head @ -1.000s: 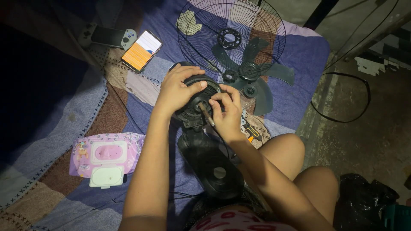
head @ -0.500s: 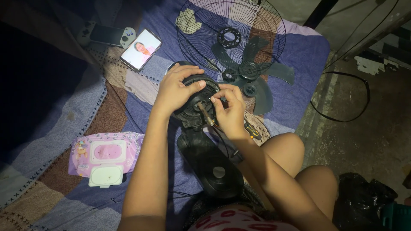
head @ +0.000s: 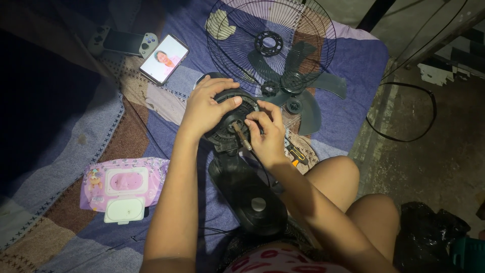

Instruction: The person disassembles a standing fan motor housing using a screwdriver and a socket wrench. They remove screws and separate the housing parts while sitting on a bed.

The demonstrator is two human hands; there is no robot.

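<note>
Got the fan motor housing point(head: 233, 117) sitting on the quilt point(head: 126, 106) between my knees, on top of its black stand point(head: 250, 194). My left hand point(head: 206, 105) wraps over the housing, fingers curled on its rim. My right hand point(head: 268, 132) has fingers pinched around the metal shaft point(head: 242, 136). Wire grille point(head: 270, 43) and fan blade point(head: 303, 83) lie just beyond, lit phone point(head: 164, 58) off left.

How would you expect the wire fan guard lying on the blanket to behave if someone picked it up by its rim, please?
The wire fan guard is mostly open thin wire, so probably light for its size. Lifted by one edge it may flex slightly. Lying flat on the blanket, it seems unlikely to roll.
</note>
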